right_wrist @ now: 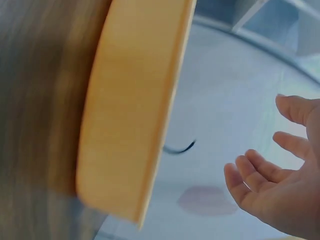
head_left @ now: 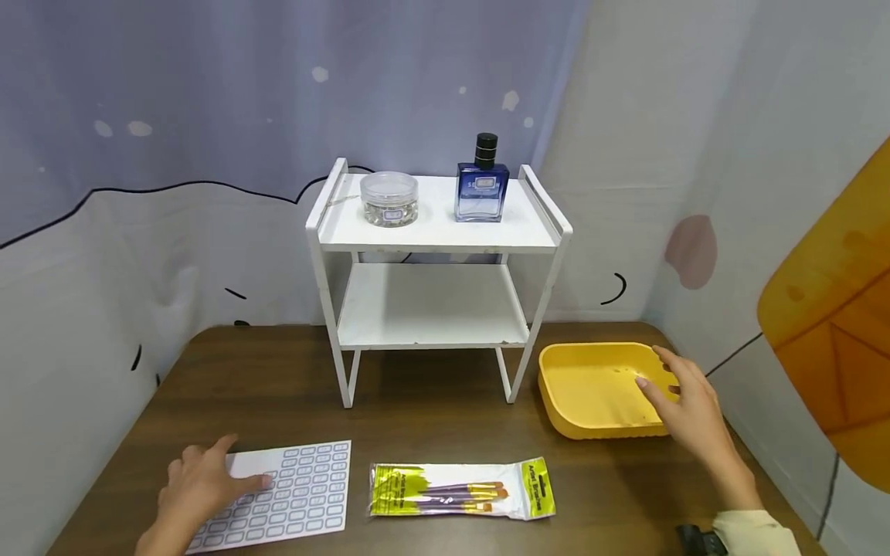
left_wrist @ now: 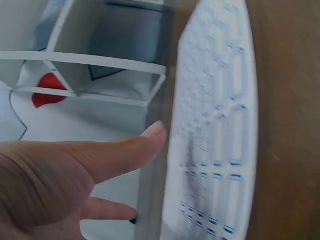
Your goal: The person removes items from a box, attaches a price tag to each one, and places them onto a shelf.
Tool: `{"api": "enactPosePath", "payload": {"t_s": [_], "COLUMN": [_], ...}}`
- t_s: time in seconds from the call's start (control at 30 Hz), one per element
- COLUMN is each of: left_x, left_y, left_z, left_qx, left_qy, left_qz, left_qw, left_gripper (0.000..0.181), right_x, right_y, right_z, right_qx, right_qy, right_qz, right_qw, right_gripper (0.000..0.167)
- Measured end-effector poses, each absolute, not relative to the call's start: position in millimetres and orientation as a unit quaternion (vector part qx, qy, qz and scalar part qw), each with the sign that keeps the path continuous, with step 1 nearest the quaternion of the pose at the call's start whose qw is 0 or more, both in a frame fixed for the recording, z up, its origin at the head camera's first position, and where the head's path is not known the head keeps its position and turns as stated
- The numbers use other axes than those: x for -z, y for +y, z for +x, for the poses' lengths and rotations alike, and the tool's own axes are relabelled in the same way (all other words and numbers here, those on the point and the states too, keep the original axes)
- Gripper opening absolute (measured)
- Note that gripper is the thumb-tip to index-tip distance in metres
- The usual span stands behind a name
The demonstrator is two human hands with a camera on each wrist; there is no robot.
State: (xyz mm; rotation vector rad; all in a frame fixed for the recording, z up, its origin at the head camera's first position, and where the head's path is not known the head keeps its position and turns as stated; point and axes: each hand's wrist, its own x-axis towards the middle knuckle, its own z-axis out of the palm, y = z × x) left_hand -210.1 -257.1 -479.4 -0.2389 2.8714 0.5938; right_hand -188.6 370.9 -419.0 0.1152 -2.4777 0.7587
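My left hand (head_left: 198, 485) is over the left part of a white sheet of blue-outlined labels (head_left: 299, 494), its thumb and fingers spread. In the left wrist view the thumb (left_wrist: 132, 150) is stretched toward the label sheet (left_wrist: 215, 130); whether it touches cannot be told. Beside the right end of a yellow plastic tray (head_left: 591, 428) is my right hand (head_left: 695, 413), fingers spread and holding nothing. The right wrist view shows that hand (right_wrist: 280, 185) apart from the tray's side wall (right_wrist: 132, 110). A clear packet of paint brushes (head_left: 462, 489) lies between the hands.
A white two-tier shelf (head_left: 434, 336) stands at the back of the brown table (head_left: 278, 386). On its top tier are a clear lidded jar (head_left: 389, 201) and a blue perfume bottle (head_left: 481, 189). Printed curtains (head_left: 229, 255) hang behind and beside the table.
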Motion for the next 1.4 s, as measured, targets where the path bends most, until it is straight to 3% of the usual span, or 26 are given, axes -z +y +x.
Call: {"api": "enactPosePath", "payload": {"t_s": [0.1,0.23,0.67,0.97,1.4], "left_x": [485,489,493,475,446], "left_y": [-256,-255,-255,-251,-224], "left_z": [-208,-208,-210,-204,-191], "left_qx": [-0.192,-0.19,-0.238,-0.373,-0.593], "left_qy": [0.969,0.967,0.959,0.926,0.802], "left_qz": [-0.103,-0.116,-0.09,-0.02,-0.001], "left_qw": [0.12,0.121,0.126,0.057,0.068], "left_gripper": [0.128,0.129,0.096,0.074,0.073], "right_x": [416,414,422,424,432], "right_y": [351,314,207,182,156], "right_z": [-188,-187,-190,-192,-187], "right_qx": [-0.287,-0.285,-0.31,-0.343,-0.396], "right_qy": [-0.917,-0.917,-0.905,-0.887,-0.857], "right_qz": [0.075,0.13,0.277,0.304,0.331], "right_qw": [0.266,0.248,0.091,0.051,0.013], "right_gripper": [0.055,0.054,0.053,0.053,0.056]}}
